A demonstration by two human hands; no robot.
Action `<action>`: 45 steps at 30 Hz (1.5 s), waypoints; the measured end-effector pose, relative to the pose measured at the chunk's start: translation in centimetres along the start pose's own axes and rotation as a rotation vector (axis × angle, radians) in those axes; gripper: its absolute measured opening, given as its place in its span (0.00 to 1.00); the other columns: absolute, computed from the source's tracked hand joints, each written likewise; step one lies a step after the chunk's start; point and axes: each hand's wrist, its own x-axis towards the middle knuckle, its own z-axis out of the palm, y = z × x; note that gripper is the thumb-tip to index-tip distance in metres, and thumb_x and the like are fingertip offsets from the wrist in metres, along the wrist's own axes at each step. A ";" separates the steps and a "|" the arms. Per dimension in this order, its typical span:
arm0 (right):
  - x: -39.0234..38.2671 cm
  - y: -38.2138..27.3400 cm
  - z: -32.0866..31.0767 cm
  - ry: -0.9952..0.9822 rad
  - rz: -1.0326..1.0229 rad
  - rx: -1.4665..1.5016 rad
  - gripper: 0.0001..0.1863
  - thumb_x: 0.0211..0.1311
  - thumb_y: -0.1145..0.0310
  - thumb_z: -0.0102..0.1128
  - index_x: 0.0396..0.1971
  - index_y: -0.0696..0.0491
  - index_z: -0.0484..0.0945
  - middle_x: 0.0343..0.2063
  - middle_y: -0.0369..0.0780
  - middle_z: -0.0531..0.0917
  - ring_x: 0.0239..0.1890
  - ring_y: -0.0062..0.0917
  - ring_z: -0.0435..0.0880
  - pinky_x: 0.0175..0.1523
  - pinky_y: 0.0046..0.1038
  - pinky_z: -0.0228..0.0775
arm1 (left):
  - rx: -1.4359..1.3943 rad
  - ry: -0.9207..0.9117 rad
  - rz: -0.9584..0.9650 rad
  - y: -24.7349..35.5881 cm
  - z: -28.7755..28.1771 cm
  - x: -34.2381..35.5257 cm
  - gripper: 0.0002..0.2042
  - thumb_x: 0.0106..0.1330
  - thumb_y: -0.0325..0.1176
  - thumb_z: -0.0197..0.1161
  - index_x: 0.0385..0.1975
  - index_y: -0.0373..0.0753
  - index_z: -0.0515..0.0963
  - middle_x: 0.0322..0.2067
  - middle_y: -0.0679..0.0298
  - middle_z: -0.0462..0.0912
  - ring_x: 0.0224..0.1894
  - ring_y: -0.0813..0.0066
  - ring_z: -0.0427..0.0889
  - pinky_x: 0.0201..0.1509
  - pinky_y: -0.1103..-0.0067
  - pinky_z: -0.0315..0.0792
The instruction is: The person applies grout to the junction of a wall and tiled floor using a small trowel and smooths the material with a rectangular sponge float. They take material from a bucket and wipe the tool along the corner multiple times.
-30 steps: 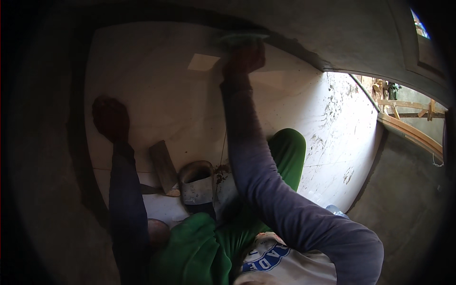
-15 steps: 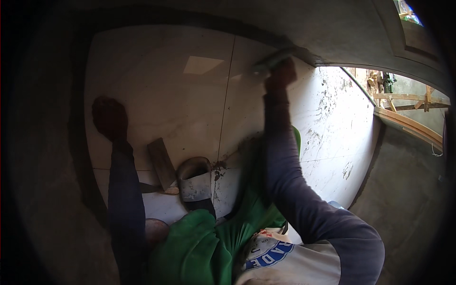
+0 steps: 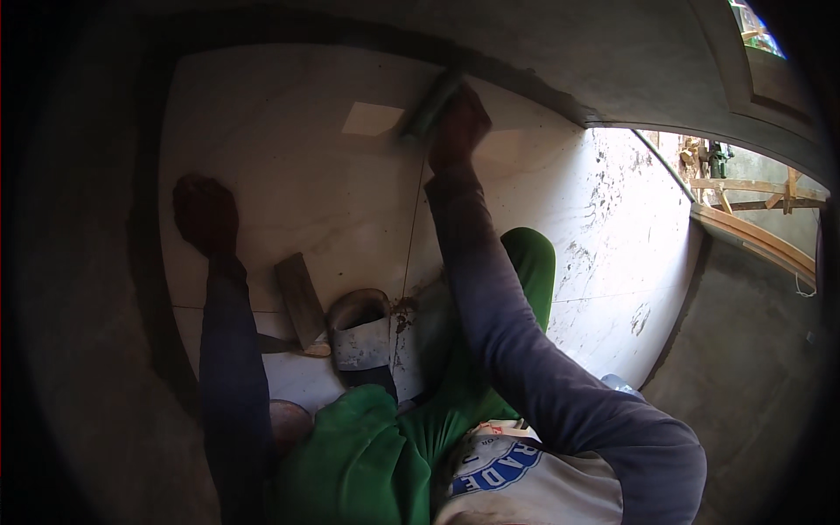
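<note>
My right hand (image 3: 460, 131) is closed around a long grey-green tool (image 3: 429, 109), blurred by motion, its exact kind unclear. The tool is at the white tiles (image 3: 289, 131), close to the far wall and over the upper end of a joint line. On the left, my left hand (image 3: 206, 213) is closed like a fist against the tiles near their left edge; anything inside it is hidden. Between my arms lie a grey rectangular block (image 3: 301, 302) with a pale wooden piece at its near end, and a shoe-like thing (image 3: 360, 337) with a grey band, near my green-clad knee.
Bare grey wall (image 3: 542, 52) borders the tiles at the far side, with dark mortar along the edge. Dark smears mark the bright tiles (image 3: 604, 236) on the right. Beyond a doorway are wooden boards (image 3: 761, 236). A flat dark blade (image 3: 278, 345) lies beside the block.
My right hand has swept left along the far edge with the tool, from over the right tile to the joint. My right forearm has swung left, showing more green trouser leg. My left hand stays put.
</note>
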 end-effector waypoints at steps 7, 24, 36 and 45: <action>7.2 3.2 -5.4 0.226 0.008 0.238 0.20 0.73 0.66 0.54 0.58 0.61 0.78 0.44 0.44 0.84 0.42 0.31 0.85 0.47 0.35 0.84 | -0.076 0.030 -0.033 2.4 0.2 0.6 0.14 0.74 0.39 0.54 0.49 0.37 0.78 0.48 0.54 0.83 0.52 0.53 0.82 0.55 0.62 0.76; 9.7 2.9 -12.2 0.249 0.318 0.301 0.14 0.63 0.58 0.69 0.43 0.49 0.86 0.43 0.37 0.88 0.45 0.30 0.88 0.51 0.29 0.84 | -0.056 -0.070 -0.114 0.7 -1.5 0.6 0.13 0.73 0.38 0.54 0.48 0.38 0.78 0.45 0.53 0.83 0.49 0.52 0.83 0.53 0.61 0.77; 0.7 1.9 -1.7 0.153 -0.105 -0.090 0.13 0.71 0.66 0.57 0.46 0.59 0.83 0.42 0.43 0.87 0.45 0.34 0.87 0.52 0.31 0.84 | 0.068 0.085 0.103 -1.0 0.9 -0.2 0.13 0.73 0.38 0.54 0.47 0.37 0.79 0.46 0.53 0.83 0.49 0.52 0.83 0.53 0.61 0.77; 4.8 4.2 -2.0 0.258 -0.318 -0.183 0.13 0.72 0.67 0.56 0.47 0.61 0.82 0.40 0.42 0.85 0.41 0.30 0.85 0.48 0.35 0.86 | 0.100 0.068 0.146 -0.2 1.9 0.0 0.13 0.73 0.38 0.53 0.47 0.37 0.80 0.46 0.53 0.83 0.48 0.51 0.84 0.53 0.61 0.78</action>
